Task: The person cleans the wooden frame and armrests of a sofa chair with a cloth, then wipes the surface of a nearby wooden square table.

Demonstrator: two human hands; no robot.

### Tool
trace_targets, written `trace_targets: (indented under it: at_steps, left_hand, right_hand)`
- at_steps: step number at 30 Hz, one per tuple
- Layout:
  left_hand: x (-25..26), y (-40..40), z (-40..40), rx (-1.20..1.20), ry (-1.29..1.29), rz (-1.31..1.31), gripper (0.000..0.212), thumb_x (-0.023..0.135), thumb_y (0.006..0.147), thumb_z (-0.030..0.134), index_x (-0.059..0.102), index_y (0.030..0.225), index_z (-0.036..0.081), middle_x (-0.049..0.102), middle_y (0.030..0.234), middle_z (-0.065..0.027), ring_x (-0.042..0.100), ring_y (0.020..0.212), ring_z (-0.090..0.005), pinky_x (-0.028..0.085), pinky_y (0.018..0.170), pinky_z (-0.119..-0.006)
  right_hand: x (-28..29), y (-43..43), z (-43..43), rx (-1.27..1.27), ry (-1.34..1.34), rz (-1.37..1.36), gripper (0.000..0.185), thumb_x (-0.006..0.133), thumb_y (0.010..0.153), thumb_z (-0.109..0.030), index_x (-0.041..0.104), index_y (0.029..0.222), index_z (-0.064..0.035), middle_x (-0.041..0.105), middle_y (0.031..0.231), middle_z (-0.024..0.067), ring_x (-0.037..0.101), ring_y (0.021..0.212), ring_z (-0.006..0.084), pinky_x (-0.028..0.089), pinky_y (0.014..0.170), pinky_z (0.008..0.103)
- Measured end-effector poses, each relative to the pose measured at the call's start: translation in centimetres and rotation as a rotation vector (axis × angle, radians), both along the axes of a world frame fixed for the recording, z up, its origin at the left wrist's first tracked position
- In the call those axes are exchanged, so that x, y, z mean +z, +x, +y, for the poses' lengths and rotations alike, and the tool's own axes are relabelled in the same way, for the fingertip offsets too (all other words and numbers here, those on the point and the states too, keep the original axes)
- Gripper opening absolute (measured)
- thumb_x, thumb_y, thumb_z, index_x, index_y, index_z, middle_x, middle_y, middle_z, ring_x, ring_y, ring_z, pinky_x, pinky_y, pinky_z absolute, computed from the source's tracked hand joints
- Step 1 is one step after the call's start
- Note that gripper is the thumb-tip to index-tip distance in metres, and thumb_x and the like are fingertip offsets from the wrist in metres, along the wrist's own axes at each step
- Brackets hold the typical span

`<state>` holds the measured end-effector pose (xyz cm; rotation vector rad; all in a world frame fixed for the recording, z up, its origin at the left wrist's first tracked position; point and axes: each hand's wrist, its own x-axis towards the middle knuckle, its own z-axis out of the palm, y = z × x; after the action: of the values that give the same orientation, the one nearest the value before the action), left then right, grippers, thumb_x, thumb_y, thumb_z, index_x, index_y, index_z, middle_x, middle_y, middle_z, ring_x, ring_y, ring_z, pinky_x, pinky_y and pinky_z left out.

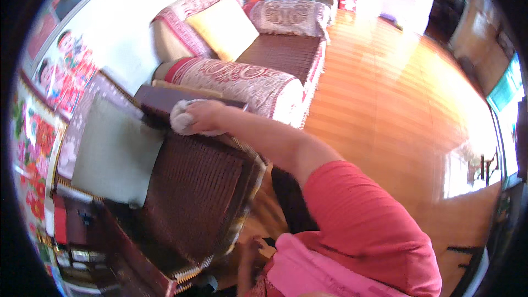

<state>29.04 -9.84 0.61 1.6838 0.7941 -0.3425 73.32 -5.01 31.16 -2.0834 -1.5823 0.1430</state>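
Observation:
My right hand holds a bunched white cloth against the dark wooden armrest of an armchair. The arm reaches across from the right in a red sleeve. Below the hand lies the chair's seat, covered by a brown woven mat with a fringed edge. A grey-green cushion leans on the backrest. My left hand hangs low in shadow near the seat's front corner; it is dim and blurred, and its fingers cannot be made out clearly.
Beyond the armrest stands a sofa with a patterned cover and a yellow cushion. The chair's other wooden armrest is at lower left. Glossy wooden flooring stretches to the right. Colourful posters hang on the wall.

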Motion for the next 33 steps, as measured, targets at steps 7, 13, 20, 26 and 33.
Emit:
trace_targets:
  at_steps: [7,13,20,26,33]
  left_hand:
    - [17.8,-1.4,3.7,0.170,0.782,-0.531,0.037,0.046,0.080,-0.007,0.067,0.108,0.005,0.068,0.091,-0.0124,0.066,0.085,-0.0268,0.052,0.081,-0.035]
    - [27.1,-6.5,7.5,0.198,1.522,-0.384,0.030,0.054,0.076,-0.003,0.067,0.102,0.004,0.065,0.103,-0.0194,0.059,0.101,-0.0401,0.045,0.092,-0.049]
    - [28.6,-9.0,11.2,0.368,1.456,0.000,0.051,0.066,0.079,0.013,0.055,0.128,0.006,0.047,0.135,-0.0178,0.043,0.126,-0.0372,0.033,0.107,-0.048]
    - [29.1,-8.4,10.7,0.424,1.442,0.102,0.059,0.070,0.074,0.019,0.053,0.130,0.010,0.047,0.136,-0.0139,0.042,0.128,-0.0351,0.033,0.108,-0.047]
    - [29.5,-8.5,11.0,0.457,1.418,0.107,0.057,0.069,0.074,0.020,0.055,0.129,0.011,0.048,0.136,-0.0131,0.044,0.127,-0.0342,0.033,0.108,-0.046]
  right_hand:
    - [-0.4,0.1,-8.4,0.144,0.161,-0.018,0.051,0.065,0.083,-0.033,0.055,0.127,-0.0105,0.056,0.128,0.0178,0.050,0.123,0.0341,0.037,0.106,0.0397]
    - [-0.8,2.6,-2.9,0.061,0.106,-0.026,0.054,0.064,0.079,-0.036,0.057,0.126,-0.0088,0.058,0.128,0.0160,0.053,0.120,0.0342,0.041,0.103,0.0412]
    - [-1.6,4.7,6.9,-0.091,0.061,-0.139,0.062,0.065,0.079,-0.039,0.052,0.133,-0.0112,0.055,0.134,0.0146,0.052,0.123,0.0319,0.040,0.105,0.0413]
    - [0.6,4.8,11.2,-0.155,-0.062,-0.070,0.055,0.063,0.080,-0.043,0.058,0.127,-0.0140,0.057,0.133,0.0097,0.053,0.124,0.0268,0.042,0.104,0.0397]
    - [1.1,3.4,11.3,-0.282,-0.068,-0.200,0.058,0.061,0.081,-0.050,0.058,0.128,-0.0151,0.053,0.138,0.0080,0.046,0.131,0.0228,0.038,0.107,0.0422]
